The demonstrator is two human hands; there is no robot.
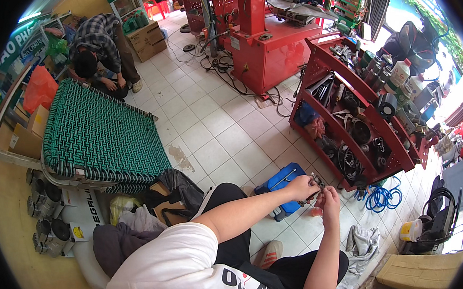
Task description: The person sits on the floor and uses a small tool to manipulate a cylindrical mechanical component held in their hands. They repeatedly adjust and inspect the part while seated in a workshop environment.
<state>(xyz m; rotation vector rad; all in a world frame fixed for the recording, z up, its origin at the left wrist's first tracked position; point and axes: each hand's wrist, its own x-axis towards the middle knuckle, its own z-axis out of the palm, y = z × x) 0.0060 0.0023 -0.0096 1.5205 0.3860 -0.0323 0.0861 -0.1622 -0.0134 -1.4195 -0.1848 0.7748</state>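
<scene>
In the head view, my left hand (303,187) is closed round a small dark-and-silver metal part (317,182), held out in front of me. My right hand (329,198) is closed with its fingertips pinched at the same part, just right of my left. What the part is, I cannot make out. Below and left of my hands is a blue plastic box (270,186) with silver tools in it, partly hidden by my left forearm. A small translucent orange object (317,211) sits just under the part; whether it touches it I cannot tell.
A red tool cart (313,68) stands at right, before a red machine (267,55). A coiled blue hose (383,199) and grey cloth (361,245) lie right. A green woven seat (103,135) is left; a co-worker (99,44) bends behind it. Cardboard boxes (145,40) stand behind.
</scene>
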